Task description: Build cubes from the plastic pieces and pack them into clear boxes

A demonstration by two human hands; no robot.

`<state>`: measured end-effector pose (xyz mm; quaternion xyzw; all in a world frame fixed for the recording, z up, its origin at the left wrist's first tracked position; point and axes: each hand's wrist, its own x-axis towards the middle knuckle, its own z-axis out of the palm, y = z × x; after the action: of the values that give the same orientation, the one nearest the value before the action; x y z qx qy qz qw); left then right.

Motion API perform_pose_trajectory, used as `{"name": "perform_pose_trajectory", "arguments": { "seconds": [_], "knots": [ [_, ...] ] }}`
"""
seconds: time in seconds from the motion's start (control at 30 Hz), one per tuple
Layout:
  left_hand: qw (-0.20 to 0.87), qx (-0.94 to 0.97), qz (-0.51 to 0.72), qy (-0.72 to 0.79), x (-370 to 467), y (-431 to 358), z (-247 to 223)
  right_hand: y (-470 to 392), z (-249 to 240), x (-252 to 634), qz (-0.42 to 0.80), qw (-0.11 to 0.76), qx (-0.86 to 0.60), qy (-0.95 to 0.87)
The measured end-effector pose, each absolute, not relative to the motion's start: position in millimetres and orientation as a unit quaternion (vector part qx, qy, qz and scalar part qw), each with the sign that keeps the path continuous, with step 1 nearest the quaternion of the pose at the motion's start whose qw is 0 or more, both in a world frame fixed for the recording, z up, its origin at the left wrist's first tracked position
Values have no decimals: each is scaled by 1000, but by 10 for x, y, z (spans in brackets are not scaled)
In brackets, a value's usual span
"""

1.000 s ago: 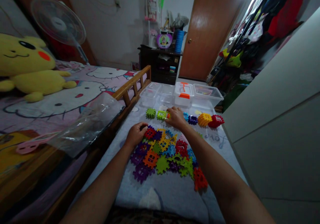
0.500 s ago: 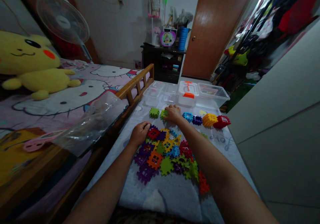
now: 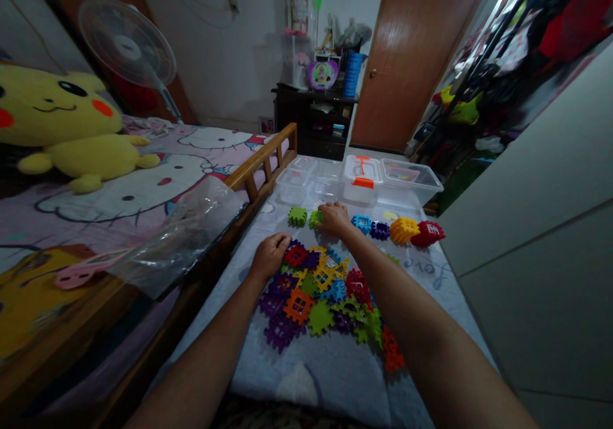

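My right hand [image 3: 334, 218] is closed on a green piece [image 3: 315, 219] in the back row. Left of it sits a stack of green pieces [image 3: 297, 216]; to the right are blue pieces [image 3: 361, 224], dark purple pieces [image 3: 380, 230], a yellow stack [image 3: 405, 230] and a red stack [image 3: 428, 233]. My left hand [image 3: 271, 254] rests with curled fingers at the upper left edge of a loose pile, beside a red piece [image 3: 295, 254]; whether it grips anything is hidden. The pile also holds an orange piece [image 3: 298, 306], a round green piece [image 3: 320, 317] and purple pieces [image 3: 282, 332].
Behind the row stand clear plastic boxes [image 3: 293, 189], a lidded box with orange latches [image 3: 363, 189] and an open clear bin [image 3: 409, 183]. A wooden rail [image 3: 261, 161] runs along the left, with a plastic bag [image 3: 186, 237] over it. A white cabinet [image 3: 536, 244] borders the right.
The view has shifted slightly. Both hands stay at the same places, the right one on the green piece and the left one by the pile.
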<state>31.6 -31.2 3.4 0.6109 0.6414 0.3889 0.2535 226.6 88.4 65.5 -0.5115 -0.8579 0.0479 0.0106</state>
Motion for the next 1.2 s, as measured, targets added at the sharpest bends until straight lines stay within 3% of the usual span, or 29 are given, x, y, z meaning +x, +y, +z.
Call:
{"name": "perform_pose_trajectory", "arguments": {
  "seconds": [0.13,0.33,0.53,0.73,0.87,1.07,1.2],
  "knots": [
    [251,609,395,640,308,-304,8,886,663,2263,49,13,-516,-855],
    [263,601,406,635,309,-307,13,644,760,2270,71,91,-461,-880],
    [268,603,402,634,316,-310,18,219,788,2282,190,10,-257,-948],
    [267,603,413,628,317,-309,18,83,713,2201,149,-21,-279,-948],
    [265,604,411,629,318,-316,18,107,671,2226,159,42,-306,-938],
    [266,604,412,628,313,-310,-5,128,660,2759,265,238,-402,-844],
    [266,604,408,631,320,-313,7,99,545,3338,293,287,-505,-759]
  ]
}}
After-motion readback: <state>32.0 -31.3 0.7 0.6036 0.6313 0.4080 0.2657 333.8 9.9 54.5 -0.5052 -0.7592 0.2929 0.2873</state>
